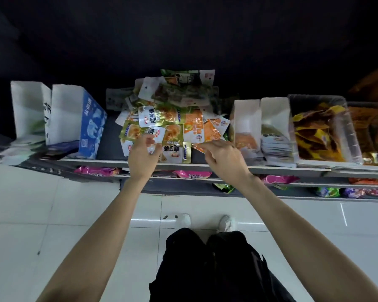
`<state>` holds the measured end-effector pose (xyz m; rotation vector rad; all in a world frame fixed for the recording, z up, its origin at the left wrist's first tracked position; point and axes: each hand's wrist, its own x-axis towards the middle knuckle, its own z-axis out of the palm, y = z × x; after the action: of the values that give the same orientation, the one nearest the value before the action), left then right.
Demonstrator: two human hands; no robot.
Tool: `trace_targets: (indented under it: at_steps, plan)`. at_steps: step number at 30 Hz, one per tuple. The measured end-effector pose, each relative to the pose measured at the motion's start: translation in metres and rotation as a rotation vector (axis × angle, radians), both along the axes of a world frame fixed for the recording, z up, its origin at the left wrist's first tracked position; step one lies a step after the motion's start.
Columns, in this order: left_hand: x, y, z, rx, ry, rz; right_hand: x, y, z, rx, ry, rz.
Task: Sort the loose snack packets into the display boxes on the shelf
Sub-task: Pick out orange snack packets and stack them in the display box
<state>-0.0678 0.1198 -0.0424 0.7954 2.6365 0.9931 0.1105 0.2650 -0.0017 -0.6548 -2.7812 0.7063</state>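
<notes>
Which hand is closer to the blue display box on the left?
Left. The left hand holds packets just right of the blue display box; the right hand is farther right.

Two hands are working at the shelf: the left hand (143, 152) and the right hand (224, 159). Four white display boxes are standing on the top shelf (227, 166): two to the left of the pile, one plain (27, 110) and one with a blue side (74, 118), and two to the right, one holding orange packets (247, 125) and one holding pale packets (275, 125). One clear bin (345, 136) is sitting further right. One heap of loose snack packets (168, 114) is lying between them; its packets are overlapping too much to count. Three pink bags are showing on the shelf below (97, 171) (192, 174) (279, 179).
</notes>
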Motion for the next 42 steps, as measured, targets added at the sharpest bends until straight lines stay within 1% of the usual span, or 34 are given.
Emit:
trace_targets:
  at_steps: [2, 3, 5, 7, 10, 11, 13, 16, 17, 18, 19, 20, 22, 24, 26, 28, 29, 30, 32, 34, 36, 37, 40, 42]
  plan:
    - [-0.029, -0.006, -0.015, -0.182, -0.034, -0.097, -0.032, -0.016, -0.018, -0.128, -0.124, -0.044]
    - [-0.040, -0.005, -0.021, -0.256, -0.012, -0.173, -0.047, -0.023, -0.026, -0.156, -0.195, -0.096]
    - [-0.055, -0.002, -0.031, -0.363, 0.049, -0.329, -0.074, -0.034, -0.041, -0.116, -0.344, -0.233]
    - [-0.061, -0.001, -0.040, -0.456, 0.073, -0.435, -0.093, -0.045, -0.049, -0.055, -0.467, -0.361]
    - [-0.060, -0.005, -0.041, -0.521, 0.129, -0.476, -0.108, -0.057, -0.060, 0.042, -0.546, -0.463]
    - [-0.059, -0.007, -0.040, -0.525, 0.159, -0.484, -0.111, -0.060, -0.062, 0.024, -0.534, -0.492]
    - [-0.057, -0.012, -0.037, -0.529, 0.223, -0.513, -0.114, -0.062, -0.062, -0.138, -0.458, -0.578]
    - [-0.061, -0.015, -0.035, -0.543, 0.221, -0.529, -0.111, -0.056, -0.050, -0.501, -0.218, -0.743]
    - [-0.062, -0.015, -0.036, -0.548, 0.214, -0.535, -0.107, -0.054, -0.043, -0.591, -0.120, -0.809]
    - [-0.062, -0.014, -0.035, -0.548, 0.210, -0.540, -0.102, -0.051, -0.035, -0.630, -0.022, -0.873]
    - [-0.062, -0.013, -0.033, -0.535, 0.208, -0.538, -0.095, -0.048, -0.026, -0.609, 0.063, -0.923]
    - [-0.062, -0.012, -0.030, -0.503, 0.215, -0.523, -0.086, -0.045, -0.017, -0.536, 0.118, -0.950]
    - [-0.058, -0.010, -0.019, -0.380, 0.240, -0.447, -0.064, -0.041, -0.001, -0.363, 0.144, -0.938]
    - [-0.049, -0.006, 0.000, -0.228, 0.236, -0.396, -0.040, -0.035, 0.012, -0.228, 0.128, -0.860]
    - [-0.035, 0.002, 0.024, -0.052, 0.139, -0.428, -0.015, -0.028, 0.026, -0.147, 0.134, -0.766]
    - [-0.018, 0.015, 0.055, 0.089, 0.035, -0.577, 0.011, -0.023, 0.047, -0.168, 0.121, -0.677]
    - [-0.011, 0.022, 0.071, 0.105, 0.008, -0.684, 0.021, -0.021, 0.057, -0.209, 0.100, -0.622]
    - [-0.004, 0.031, 0.085, 0.078, 0.000, -0.800, 0.030, -0.020, 0.067, -0.252, 0.080, -0.563]
    - [0.015, 0.049, 0.112, -0.029, -0.008, -1.016, 0.052, -0.015, 0.086, -0.297, 0.073, -0.486]
    - [0.034, 0.066, 0.127, -0.108, -0.051, -1.121, 0.071, -0.009, 0.099, -0.317, 0.137, -0.477]
    - [0.053, 0.080, 0.134, -0.107, -0.092, -1.140, 0.091, -0.004, 0.107, -0.399, 0.238, -0.511]
    - [0.063, 0.086, 0.135, -0.090, -0.085, -1.137, 0.101, -0.002, 0.109, -0.428, 0.263, -0.529]
    - [0.097, 0.103, 0.131, 0.005, -0.028, -1.113, 0.138, 0.005, 0.110, -0.314, 0.211, -0.585]
    - [0.121, 0.114, 0.127, 0.158, 0.002, -1.031, 0.160, 0.012, 0.107, -0.242, 0.277, -0.664]
